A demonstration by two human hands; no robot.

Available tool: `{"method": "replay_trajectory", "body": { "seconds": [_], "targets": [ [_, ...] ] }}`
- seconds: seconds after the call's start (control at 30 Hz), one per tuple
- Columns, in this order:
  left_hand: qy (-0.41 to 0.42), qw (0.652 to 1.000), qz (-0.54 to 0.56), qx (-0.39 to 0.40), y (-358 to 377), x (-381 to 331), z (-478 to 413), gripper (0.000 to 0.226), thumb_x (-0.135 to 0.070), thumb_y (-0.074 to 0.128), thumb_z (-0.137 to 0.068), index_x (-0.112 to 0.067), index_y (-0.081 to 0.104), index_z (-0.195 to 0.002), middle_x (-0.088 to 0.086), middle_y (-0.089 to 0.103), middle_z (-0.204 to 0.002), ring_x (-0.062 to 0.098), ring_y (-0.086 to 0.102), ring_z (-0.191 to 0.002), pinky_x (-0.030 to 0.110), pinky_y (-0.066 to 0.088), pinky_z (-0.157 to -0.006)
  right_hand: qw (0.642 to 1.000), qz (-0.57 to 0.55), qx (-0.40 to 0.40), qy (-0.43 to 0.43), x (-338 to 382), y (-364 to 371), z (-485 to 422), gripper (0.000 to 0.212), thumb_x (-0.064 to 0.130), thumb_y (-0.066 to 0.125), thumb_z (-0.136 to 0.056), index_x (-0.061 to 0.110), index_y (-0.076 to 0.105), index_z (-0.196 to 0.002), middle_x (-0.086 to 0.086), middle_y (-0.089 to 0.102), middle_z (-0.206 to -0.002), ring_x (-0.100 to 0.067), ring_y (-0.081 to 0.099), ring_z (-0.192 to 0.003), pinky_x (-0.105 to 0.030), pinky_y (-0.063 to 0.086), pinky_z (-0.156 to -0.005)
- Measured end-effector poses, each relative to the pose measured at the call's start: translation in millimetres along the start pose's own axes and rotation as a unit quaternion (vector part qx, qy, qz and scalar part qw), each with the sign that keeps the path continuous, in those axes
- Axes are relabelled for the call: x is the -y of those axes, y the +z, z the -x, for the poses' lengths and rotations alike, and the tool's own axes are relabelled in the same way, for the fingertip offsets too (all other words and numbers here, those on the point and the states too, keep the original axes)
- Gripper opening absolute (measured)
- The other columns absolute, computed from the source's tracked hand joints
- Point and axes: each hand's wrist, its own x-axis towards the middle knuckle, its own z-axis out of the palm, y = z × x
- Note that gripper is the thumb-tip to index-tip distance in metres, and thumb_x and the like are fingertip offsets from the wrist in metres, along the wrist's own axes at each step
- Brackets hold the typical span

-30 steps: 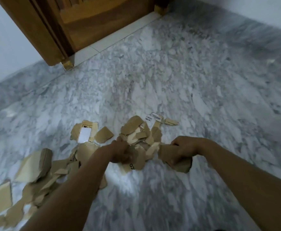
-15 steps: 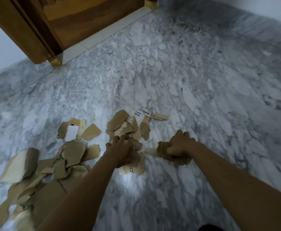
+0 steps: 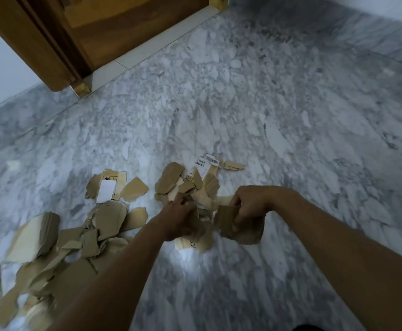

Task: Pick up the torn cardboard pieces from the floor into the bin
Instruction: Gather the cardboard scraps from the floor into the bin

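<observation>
The torn cardboard pieces (image 3: 190, 187) lie scattered on the marble floor (image 3: 242, 103), in a middle clump with barcode labels (image 3: 207, 162) at its far edge and a larger heap (image 3: 52, 247) to the left. Since a second ago the right hand (image 3: 250, 206) has drawn its bundle (image 3: 238, 225) a little clear of the clump, fingers (image 3: 237, 226) curled tight around a stack of scraps. The left hand (image 3: 180, 218) has stayed low over the middle clump, fingers bent and closed on several pieces beneath it, though how many it has is blurred. The clump looks slightly thinner than before. So gathering is under way, but most pieces are still on the floor, and no bin shows in view. A wooden door (image 3: 123, 27) stands at the far side.
</observation>
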Motion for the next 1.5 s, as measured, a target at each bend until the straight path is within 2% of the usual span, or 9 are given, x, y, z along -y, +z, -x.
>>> {"method": "replay_trajectory", "body": {
  "seconds": [0.1,0.2,0.3,0.43,0.67,0.97,1.2,1.37,1.5],
  "targets": [
    [0.033,0.999,-0.009,-0.003,0,2,-2,0.076,-0.039,0.081,-0.073,-0.032,0.043,-0.138,-0.001,0.022,-0.154,0.026,0.044,-0.126,0.042,0.047,-0.103,1.0,0.002,-0.023,-0.002,3,-6,-8,0.036,0.042,0.09,-0.064,0.031,0.077,-0.096,0.006,0.069,-0.107,-0.016,0.064,-0.098,-0.029,0.057,-0.079],
    [0.028,0.998,-0.052,-0.011,-2,-2,-3,0.064,-0.04,0.075,-0.08,-0.03,0.045,-0.136,-0.001,0.039,-0.145,0.024,0.047,-0.118,0.039,0.046,-0.096,0.987,0.099,-0.115,0.048,-1,6,-30,0.073,0.061,0.088,-0.041,0.03,0.07,-0.104,0.002,0.035,-0.148,-0.031,0.039,-0.13,-0.05,0.046,-0.101],
    [0.01,0.996,-0.093,-0.014,-4,-5,-4,0.053,-0.043,0.068,-0.084,-0.032,0.045,-0.131,0.0,0.054,-0.126,0.024,0.049,-0.112,0.041,0.045,-0.088,0.982,0.127,-0.136,0.031,0,24,-54,0.055,0.044,0.081,-0.063,0.026,0.07,-0.114,0.001,0.006,-0.166,-0.044,0.004,-0.149,-0.06,0.021,-0.118],
    [0.005,0.999,-0.03,0.029,-3,-6,-6,0.055,-0.037,0.071,-0.083,-0.028,0.043,-0.129,0.005,0.054,-0.121,0.027,0.053,-0.112,0.042,0.049,-0.089,0.98,0.108,-0.165,0.02,-1,35,-75,0.072,0.047,0.073,-0.071,0.014,0.055,-0.132,-0.009,0.034,-0.15,-0.034,0.044,-0.124,-0.046,0.045,-0.102],
    [-0.024,0.984,0.164,0.058,0,-2,8,0.064,-0.014,0.073,-0.081,-0.021,0.033,-0.13,0.005,0.057,-0.112,0.022,0.059,-0.096,0.03,0.05,-0.072,0.982,0.06,-0.179,-0.021,-8,52,-73,0.049,0.026,0.075,-0.082,0.014,0.048,-0.121,-0.01,0.058,-0.121,-0.027,0.058,-0.102,-0.034,0.047,-0.079],
    [-0.066,0.97,0.206,0.107,-77,43,19,0.016,-0.023,0.076,-0.084,-0.016,0.068,-0.095,0.003,0.069,-0.094,0.024,0.068,-0.092,0.028,0.055,-0.073,0.978,0.132,0.112,0.113,8,33,-36,0.072,0.042,0.081,-0.079,0.016,0.051,-0.139,-0.007,0.053,-0.137,-0.03,0.059,-0.116,-0.043,0.054,-0.092],
    [-0.111,0.984,0.123,0.069,-102,57,-24,0.043,-0.058,0.076,-0.073,-0.02,0.063,-0.09,0.009,0.052,-0.118,0.025,0.057,-0.103,0.035,0.051,-0.085,0.993,0.097,-0.059,0.024,20,29,-39,0.063,0.046,0.092,-0.06,0.03,0.059,-0.111,0.003,0.057,-0.123,-0.02,0.056,-0.105,-0.034,0.054,-0.078],
    [-0.146,0.986,0.075,0.003,-63,41,-43,0.082,-0.047,0.075,-0.079,-0.024,0.032,-0.146,0.014,0.018,-0.15,0.039,0.026,-0.135,0.05,0.036,-0.108,0.978,0.147,-0.148,-0.021,16,47,-55,0.045,0.051,0.087,-0.065,0.034,0.057,-0.093,0.007,0.057,-0.103,-0.019,0.055,-0.102,-0.035,0.036,-0.081],
    [-0.145,0.984,0.098,-0.041,-51,43,-42,0.094,-0.042,0.079,-0.075,-0.032,0.022,-0.149,0.015,0.032,-0.14,0.041,0.032,-0.128,0.05,0.038,-0.102,0.96,0.19,-0.201,-0.035,13,63,-62,0.046,0.048,0.082,-0.071,0.028,0.066,-0.11,-0.004,0.035,-0.136,-0.031,0.033,-0.125,-0.046,0.042,-0.096]
  ]
}}
